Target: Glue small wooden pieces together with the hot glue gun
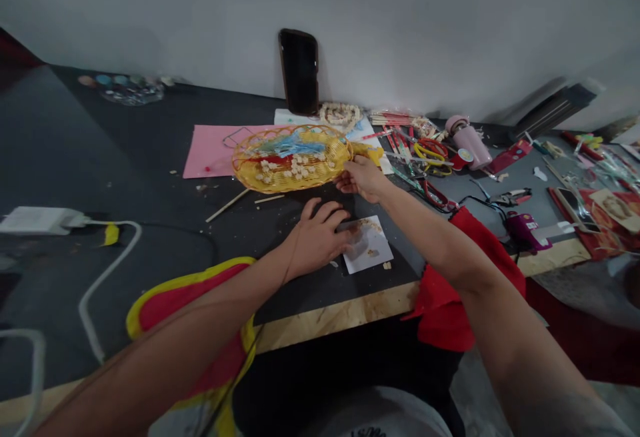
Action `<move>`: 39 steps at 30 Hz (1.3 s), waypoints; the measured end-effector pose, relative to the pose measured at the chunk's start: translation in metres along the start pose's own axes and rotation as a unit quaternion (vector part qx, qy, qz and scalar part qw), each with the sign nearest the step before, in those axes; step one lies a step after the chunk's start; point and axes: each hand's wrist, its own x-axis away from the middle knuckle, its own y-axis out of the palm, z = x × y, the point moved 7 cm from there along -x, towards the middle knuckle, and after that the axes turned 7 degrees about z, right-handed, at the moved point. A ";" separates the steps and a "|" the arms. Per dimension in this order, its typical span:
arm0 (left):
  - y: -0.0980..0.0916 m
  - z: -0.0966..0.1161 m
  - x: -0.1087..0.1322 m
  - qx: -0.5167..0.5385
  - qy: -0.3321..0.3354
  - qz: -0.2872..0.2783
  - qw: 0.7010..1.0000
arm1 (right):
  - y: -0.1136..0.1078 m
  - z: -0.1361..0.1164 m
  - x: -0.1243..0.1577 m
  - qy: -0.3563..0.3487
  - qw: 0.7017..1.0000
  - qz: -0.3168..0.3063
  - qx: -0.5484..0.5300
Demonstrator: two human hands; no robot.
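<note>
A yellow woven basket tray lies on the dark table with small white flowers and blue bits fixed to it. My right hand grips its right edge, fingers pinched on the rim. My left hand rests palm down on the table just in front of the basket, fingers curled and partly spread, its fingertips at a small clear bag lying on a white card. Whether the fingers hold the bag I cannot tell.
A pink sheet lies behind the basket, a black phone leans on the wall. Scissors, sticks, a pink bottle and tools crowd the right. White cables and a charger lie left. Red cloth hangs at the table edge.
</note>
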 end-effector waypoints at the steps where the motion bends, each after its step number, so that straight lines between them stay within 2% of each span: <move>1: 0.000 0.000 0.000 0.001 0.000 0.000 1.000 | 0.002 0.001 0.000 -0.005 1.000 0.000 -0.003; 7: 0.000 -0.001 0.000 0.018 -0.010 -0.005 1.000 | 0.013 0.001 -0.012 -0.044 0.998 0.022 -0.030; 12: 0.002 -0.001 0.000 0.012 -0.010 -0.011 1.000 | 0.020 0.002 -0.018 -0.032 0.999 -0.001 -0.028; 21: 0.001 0.000 0.000 0.013 -0.008 -0.007 1.000 | 0.025 0.000 -0.011 -0.025 0.998 -0.028 -0.047; 25: 0.001 0.000 0.000 0.003 -0.007 -0.012 1.000 | 0.020 0.001 -0.008 -0.021 0.999 -0.029 -0.036; 29: 0.001 0.000 -0.001 -0.005 -0.008 -0.009 1.000 | 0.005 0.000 0.004 -0.029 0.998 -0.048 0.001; 34: 0.000 0.000 -0.001 0.002 -0.005 -0.012 1.000 | -0.015 -0.007 0.027 -0.110 0.983 -0.087 0.115; 39: -0.002 -0.001 -0.001 0.012 -0.006 -0.005 1.000 | -0.041 -0.008 0.051 -0.255 0.930 -0.097 0.246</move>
